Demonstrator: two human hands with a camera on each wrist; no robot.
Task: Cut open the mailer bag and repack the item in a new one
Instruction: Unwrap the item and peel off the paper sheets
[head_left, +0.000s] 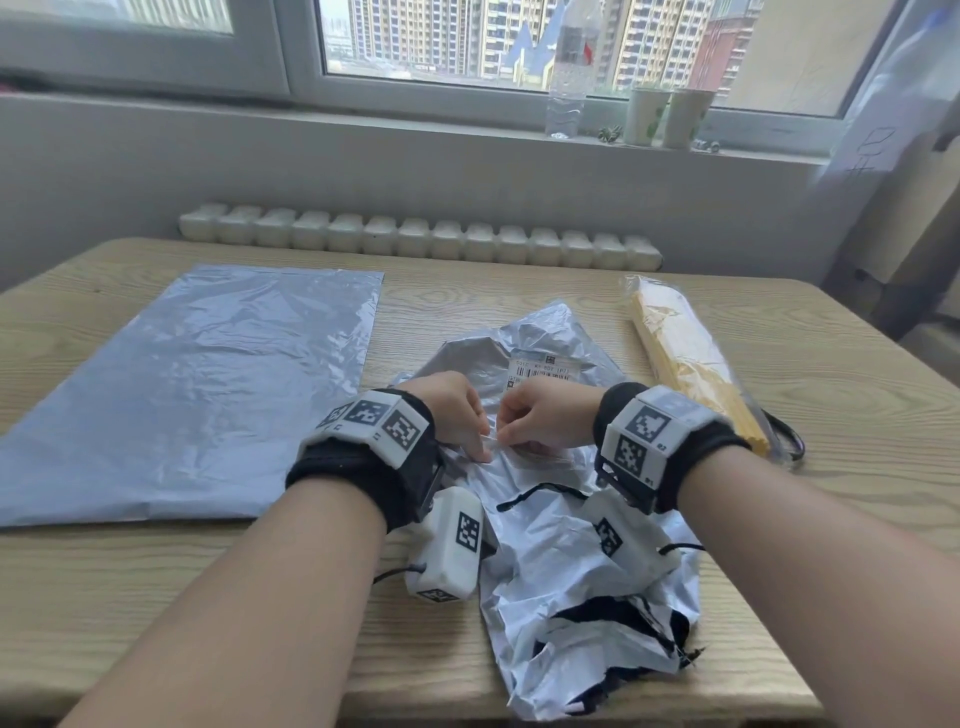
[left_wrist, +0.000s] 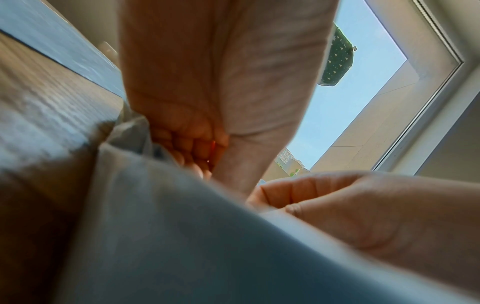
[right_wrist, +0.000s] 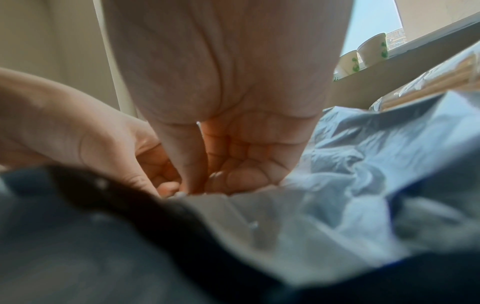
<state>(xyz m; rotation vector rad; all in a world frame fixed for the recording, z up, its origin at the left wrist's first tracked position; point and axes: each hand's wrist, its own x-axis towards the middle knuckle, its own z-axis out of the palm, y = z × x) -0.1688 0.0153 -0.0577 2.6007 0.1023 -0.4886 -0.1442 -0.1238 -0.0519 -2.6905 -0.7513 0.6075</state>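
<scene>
Left hand (head_left: 457, 410) and right hand (head_left: 540, 415) both pinch the crumpled, torn white mailer bag (head_left: 566, 566) at lower centre, its black lining and printed label (head_left: 543, 370) showing.

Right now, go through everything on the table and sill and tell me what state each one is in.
old mailer bag: crumpled, torn open at the near end, label facing up
new mailer bag: lying flat, nothing on it
yellow wrapped bundle: lying on the table, apart from both bags
left hand: pinching the old bag's film
right hand: pinching the same film
water bottle: upright on the sill
paper cups: upright, side by side
</scene>
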